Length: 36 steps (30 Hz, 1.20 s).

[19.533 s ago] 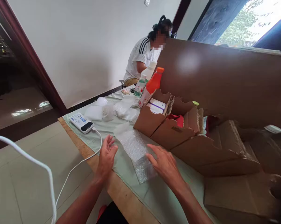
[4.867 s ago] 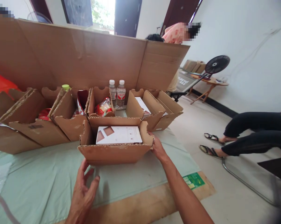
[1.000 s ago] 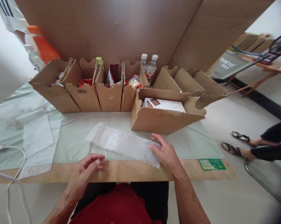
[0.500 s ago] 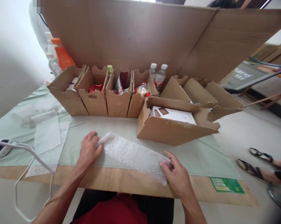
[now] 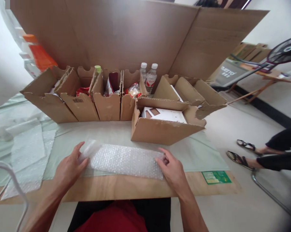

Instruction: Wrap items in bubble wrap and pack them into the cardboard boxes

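A long strip of clear bubble wrap (image 5: 126, 160) stretches between my hands over the table's front edge. My left hand (image 5: 71, 164) is at its left end, thumb and fingers around the loose edge of the wrap. At the right end, my right hand (image 5: 171, 169) pinches the wrap between thumb and fingers. Behind the strip stands a cardboard box (image 5: 164, 131) holding a white carton (image 5: 166, 115). More bubble wrap (image 5: 28, 145) lies flat on the cloth at the left.
Several open cardboard bins (image 5: 108, 108) with packets stand in a row behind. Two clear bottles (image 5: 151, 77) and an orange bottle (image 5: 41, 56) are beyond them. A white cable (image 5: 14, 180) loops at the left front. A person's sandaled feet (image 5: 244, 159) show at right.
The view has shifted to the right. The bubble wrap strip is now more level, and my left hand has moved left and its fingers are spread wider around the end.
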{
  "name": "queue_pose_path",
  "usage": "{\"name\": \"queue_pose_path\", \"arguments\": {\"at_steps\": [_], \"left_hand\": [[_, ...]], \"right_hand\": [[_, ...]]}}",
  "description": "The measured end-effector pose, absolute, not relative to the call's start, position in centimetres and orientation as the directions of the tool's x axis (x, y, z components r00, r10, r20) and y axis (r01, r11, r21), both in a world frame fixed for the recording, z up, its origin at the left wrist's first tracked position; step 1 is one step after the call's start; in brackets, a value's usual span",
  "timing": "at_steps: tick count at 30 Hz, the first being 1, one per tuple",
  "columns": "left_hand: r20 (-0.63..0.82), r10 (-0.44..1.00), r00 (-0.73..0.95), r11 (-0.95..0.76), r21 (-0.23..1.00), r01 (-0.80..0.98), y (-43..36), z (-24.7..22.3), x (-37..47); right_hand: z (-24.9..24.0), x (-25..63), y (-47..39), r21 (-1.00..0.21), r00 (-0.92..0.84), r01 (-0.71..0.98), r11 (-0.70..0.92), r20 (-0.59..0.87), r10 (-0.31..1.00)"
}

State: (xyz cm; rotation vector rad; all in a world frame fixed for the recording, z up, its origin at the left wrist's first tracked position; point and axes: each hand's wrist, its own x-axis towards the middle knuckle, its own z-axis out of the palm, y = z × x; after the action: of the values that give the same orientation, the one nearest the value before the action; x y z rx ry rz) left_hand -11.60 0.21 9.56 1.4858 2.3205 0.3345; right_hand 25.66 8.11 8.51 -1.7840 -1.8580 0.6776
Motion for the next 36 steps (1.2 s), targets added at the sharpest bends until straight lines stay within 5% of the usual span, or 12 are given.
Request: {"name": "queue_pose_path", "arguments": {"at_steps": [5,9,12,16,20,25,29,36], "left_hand": [[-0.182,0.899,-0.399,0.435,0.259,0.862,-3.4,9.4,-12.9],[0.292,0.856,-0.426,0.338,0.306,0.89,-3.5,11.6,-11.7],[0.557,0.802,-0.215,0.036,0.315,0.949,-2.2,12.2,-9.1],[0.411,0.905,0.11,-0.193,0.165,0.967,-0.9,8.6,-6.8],[0.302,0.945,0.121,-0.145,0.057,0.988,-1.1,4.3,-7.3],[0.281,0.95,0.137,-0.154,0.038,0.987,-1.7,3.3,-8.0],[0.248,0.964,0.095,-0.124,0.102,0.987,-1.4,3.6,-7.5],[0.345,0.935,-0.083,0.0,0.233,0.973,-2.1,5.6,-10.4]], "right_hand": [[7.3,26.9,10.1,-0.493,-0.003,0.858,0.148,0.283,0.959],[7.7,26.3,8.1,-0.406,-0.025,0.876,0.261,0.503,0.864],[8.8,20.9,6.4,-0.412,-0.216,0.793,0.449,0.499,0.839],[8.7,11.4,5.4,-0.399,-0.596,0.638,0.659,0.286,0.751],[6.3,11.0,5.5,-0.357,-0.716,0.593,0.721,0.176,0.676],[4.1,24.5,4.5,-0.22,-0.476,0.836,0.503,0.168,0.863],[4.7,31.8,4.4,-0.178,-0.156,0.958,0.223,0.328,0.932],[5.6,25.9,8.6,-0.305,-0.235,0.888,0.345,0.343,0.909]]}}
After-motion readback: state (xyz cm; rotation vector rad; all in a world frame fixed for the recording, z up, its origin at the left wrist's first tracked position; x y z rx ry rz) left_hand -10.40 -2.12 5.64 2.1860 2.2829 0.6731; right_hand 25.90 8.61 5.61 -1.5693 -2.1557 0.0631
